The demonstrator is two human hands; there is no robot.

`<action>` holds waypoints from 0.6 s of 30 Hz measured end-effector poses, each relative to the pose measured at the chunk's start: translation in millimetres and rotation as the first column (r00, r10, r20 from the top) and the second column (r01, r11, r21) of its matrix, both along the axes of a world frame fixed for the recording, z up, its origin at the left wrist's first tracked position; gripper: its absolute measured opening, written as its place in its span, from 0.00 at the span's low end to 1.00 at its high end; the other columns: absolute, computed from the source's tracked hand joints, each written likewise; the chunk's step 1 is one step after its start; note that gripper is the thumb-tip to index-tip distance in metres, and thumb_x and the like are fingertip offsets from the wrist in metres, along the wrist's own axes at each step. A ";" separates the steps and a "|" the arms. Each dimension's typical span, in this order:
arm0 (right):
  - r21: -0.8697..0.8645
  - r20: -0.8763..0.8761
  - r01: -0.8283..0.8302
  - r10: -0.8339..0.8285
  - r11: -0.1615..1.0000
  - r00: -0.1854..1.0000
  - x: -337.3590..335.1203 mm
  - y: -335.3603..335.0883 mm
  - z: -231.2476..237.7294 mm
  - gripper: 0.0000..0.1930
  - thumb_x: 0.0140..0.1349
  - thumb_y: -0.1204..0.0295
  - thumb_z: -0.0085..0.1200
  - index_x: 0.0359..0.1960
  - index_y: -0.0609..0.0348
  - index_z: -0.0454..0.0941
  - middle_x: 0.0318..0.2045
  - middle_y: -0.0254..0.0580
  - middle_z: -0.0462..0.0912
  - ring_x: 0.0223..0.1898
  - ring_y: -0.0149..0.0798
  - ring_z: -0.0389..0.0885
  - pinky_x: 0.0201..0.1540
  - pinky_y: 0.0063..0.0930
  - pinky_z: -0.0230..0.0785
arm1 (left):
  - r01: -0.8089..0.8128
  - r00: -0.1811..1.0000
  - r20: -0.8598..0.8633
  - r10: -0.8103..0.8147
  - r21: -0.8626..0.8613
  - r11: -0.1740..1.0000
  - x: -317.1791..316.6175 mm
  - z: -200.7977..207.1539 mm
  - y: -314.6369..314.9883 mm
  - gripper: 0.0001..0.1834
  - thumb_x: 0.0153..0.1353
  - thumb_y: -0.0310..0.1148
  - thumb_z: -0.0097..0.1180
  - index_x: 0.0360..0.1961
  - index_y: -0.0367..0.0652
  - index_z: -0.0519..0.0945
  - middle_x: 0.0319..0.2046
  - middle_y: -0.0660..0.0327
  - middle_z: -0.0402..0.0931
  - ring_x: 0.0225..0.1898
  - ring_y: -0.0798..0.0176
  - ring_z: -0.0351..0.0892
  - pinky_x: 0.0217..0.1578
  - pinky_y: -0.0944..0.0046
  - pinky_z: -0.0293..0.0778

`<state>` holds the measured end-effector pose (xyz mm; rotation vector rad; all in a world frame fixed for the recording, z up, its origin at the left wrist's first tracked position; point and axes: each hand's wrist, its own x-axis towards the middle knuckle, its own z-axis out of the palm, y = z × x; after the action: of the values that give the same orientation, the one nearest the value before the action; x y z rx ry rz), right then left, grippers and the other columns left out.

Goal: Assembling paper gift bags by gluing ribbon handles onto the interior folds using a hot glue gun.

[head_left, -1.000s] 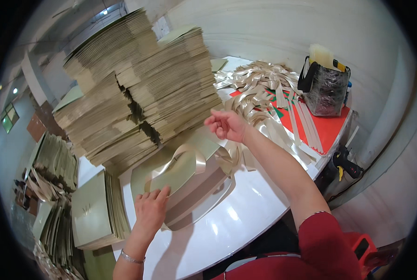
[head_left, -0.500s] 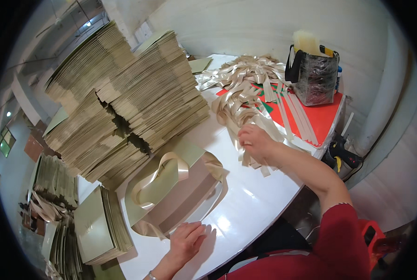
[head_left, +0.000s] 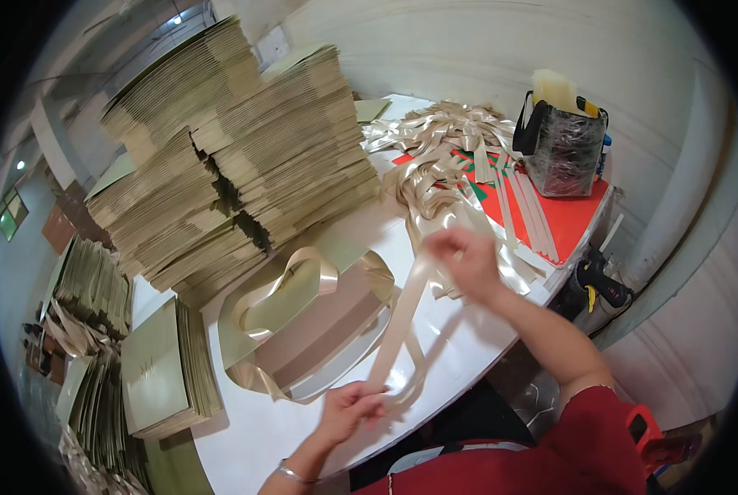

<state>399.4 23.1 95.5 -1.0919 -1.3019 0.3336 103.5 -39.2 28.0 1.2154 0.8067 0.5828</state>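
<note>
A cream satin ribbon slants between my two hands above the white table. My left hand pinches its lower end near the table's front edge, and a loop hangs beside it. My right hand, slightly blurred, is closed on the upper end. To the left of the ribbon lies an olive-green paper bag, its mouth spread toward me, with a ribbon handle curling over its far side. Beyond my right hand is a heap of loose ribbons.
Tall stacks of folded paper bags rise at the back left, with a smaller stack nearer. At the right, a plastic-wrapped holder stands on a red sheet. A black glue gun hangs by the table's right edge.
My right hand has drawn a ribbon from the heap toward me, and my left hand, earlier resting on the table, has taken its other end. The view has shifted slightly.
</note>
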 end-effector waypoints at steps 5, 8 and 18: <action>-0.291 -0.572 0.002 -0.176 0.957 0.801 73.3 34.9 -62.3 0.06 0.61 0.73 0.52 0.31 0.64 0.74 0.25 0.38 0.78 0.28 0.30 0.78 0.32 0.27 0.75 | -0.067 0.914 -0.405 0.015 -0.116 0.991 -114.9 15.3 -20.9 0.07 0.62 0.27 0.58 0.35 0.34 0.84 0.21 0.64 0.79 0.18 0.76 0.69 0.20 0.74 0.64; -0.261 -0.866 -0.147 -0.164 0.954 0.472 70.5 19.6 -79.2 0.06 0.63 0.74 0.50 0.37 0.64 0.74 0.29 0.39 0.79 0.30 0.31 0.79 0.34 0.22 0.75 | -0.267 0.843 -0.481 0.240 0.013 0.964 -171.8 7.4 -38.9 0.07 0.61 0.26 0.58 0.33 0.31 0.84 0.22 0.59 0.81 0.20 0.71 0.74 0.24 0.72 0.71; -0.529 -0.711 -0.502 -0.035 0.684 0.702 -24.2 -46.4 -82.3 0.06 0.64 0.70 0.52 0.35 0.59 0.74 0.26 0.38 0.79 0.21 0.27 0.75 0.19 0.21 0.65 | -0.771 -0.017 0.294 0.956 -0.612 0.175 -178.4 -19.3 -43.6 0.13 0.63 0.33 0.59 0.25 0.40 0.71 0.24 0.64 0.70 0.21 0.71 0.68 0.20 0.73 0.65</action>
<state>375.1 -23.2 13.2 -1.2162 -0.6176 1.4171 -74.9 -82.8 8.6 -0.0883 0.9348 1.8220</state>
